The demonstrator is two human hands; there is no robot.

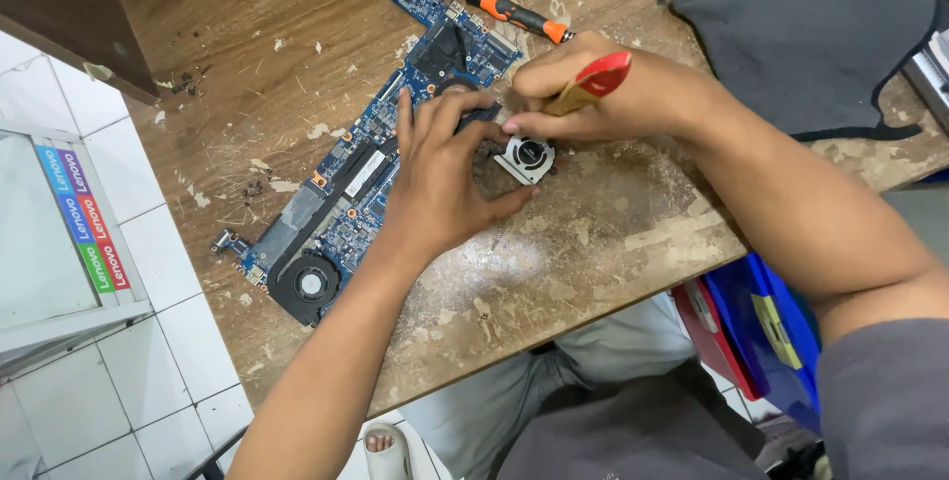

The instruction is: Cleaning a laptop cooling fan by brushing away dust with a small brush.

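A long blue laptop motherboard [366, 159] lies diagonally on a worn wooden table [593, 243], with a black round fan [308, 284] at its near-left end. My left hand [440, 174] rests on the board's middle, fingers spread and pressing by a second small fan [527, 157] in a silvery housing. My right hand [593, 94] is closed around a wooden-handled tool with a red end [597, 79], its tip down at that small fan.
An orange and black screwdriver [516, 13] lies beyond the board. A dark grey cloth [820, 25] covers the table's far right. Blue and red flat cases [761, 327] lean beside my right leg. White floor tiles [148, 243] and a glass panel [40, 233] are at left.
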